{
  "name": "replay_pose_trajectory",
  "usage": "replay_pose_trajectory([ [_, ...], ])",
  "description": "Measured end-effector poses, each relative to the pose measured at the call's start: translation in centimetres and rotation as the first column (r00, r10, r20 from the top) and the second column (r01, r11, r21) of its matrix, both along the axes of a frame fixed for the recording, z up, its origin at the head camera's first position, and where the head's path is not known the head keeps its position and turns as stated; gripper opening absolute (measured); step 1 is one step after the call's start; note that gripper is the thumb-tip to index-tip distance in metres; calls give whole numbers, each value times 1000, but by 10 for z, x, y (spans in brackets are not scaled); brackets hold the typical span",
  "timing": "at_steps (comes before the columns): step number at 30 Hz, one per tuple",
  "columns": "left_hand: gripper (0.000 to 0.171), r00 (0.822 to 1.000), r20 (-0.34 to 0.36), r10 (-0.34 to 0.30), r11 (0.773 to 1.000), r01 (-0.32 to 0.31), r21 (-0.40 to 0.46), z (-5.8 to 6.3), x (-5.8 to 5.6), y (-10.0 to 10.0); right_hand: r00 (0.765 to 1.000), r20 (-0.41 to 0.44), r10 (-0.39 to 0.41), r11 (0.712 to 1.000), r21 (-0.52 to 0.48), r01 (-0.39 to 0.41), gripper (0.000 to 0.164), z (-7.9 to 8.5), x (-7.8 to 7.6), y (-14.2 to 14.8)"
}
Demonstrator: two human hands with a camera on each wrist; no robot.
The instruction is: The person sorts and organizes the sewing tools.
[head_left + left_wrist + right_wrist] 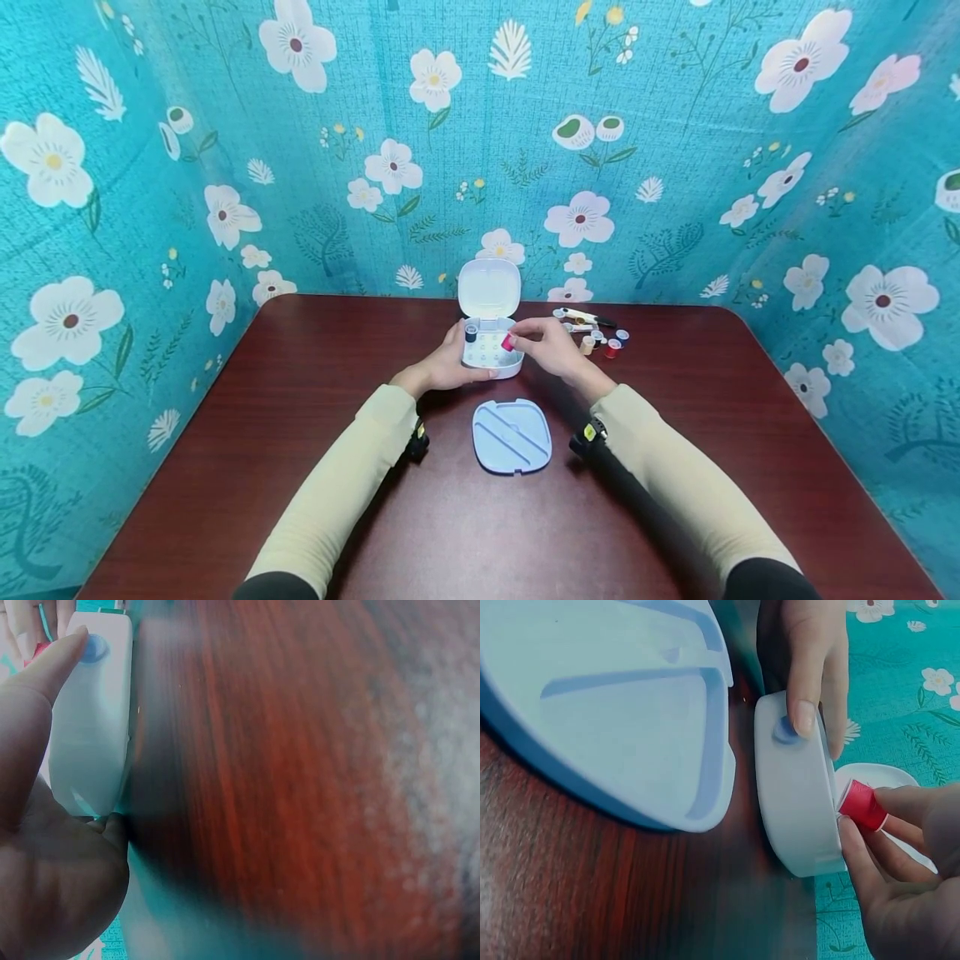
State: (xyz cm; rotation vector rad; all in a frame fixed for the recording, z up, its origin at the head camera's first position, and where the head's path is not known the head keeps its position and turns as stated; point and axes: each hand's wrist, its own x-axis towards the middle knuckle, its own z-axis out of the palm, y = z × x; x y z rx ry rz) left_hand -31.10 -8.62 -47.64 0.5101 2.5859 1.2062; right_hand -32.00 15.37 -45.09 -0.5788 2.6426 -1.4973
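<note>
A white sewing box [512, 369] stands on the table with its hinged lid [489, 287] raised at the back. My left hand [442, 363] grips the box around its left side, the thumb lying along the front wall by a blue round button [786, 732]. Between the thumb and fingers of my right hand [555, 347] is a red thread spool [864, 805], pinched and tilted over the right part of the box. Inside, a dark thread spool [471, 333] stands in the back left corner, among rows of small pegs on the box floor.
A light blue divided tray [512, 437] lies on the brown table [300, 467] in front of the box. To the right are another red spool [612, 348], a blue spool [622, 337], a beige spool [587, 344] and a black-and-white slim tool [588, 317]. A floral curtain hangs behind.
</note>
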Motion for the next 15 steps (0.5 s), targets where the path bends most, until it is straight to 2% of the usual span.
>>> replay_pose_trajectory([
  [9, 128, 1000, -15, -2, 1000, 1, -13, 2, 1, 1, 999, -33, 14, 999, 53, -12, 24, 1, -6, -10],
  [15, 130, 1000, 4, -16, 1000, 16, -20, 2, 1, 0, 999, -32, 14, 998, 69, -12, 23, 2, -8, -16],
])
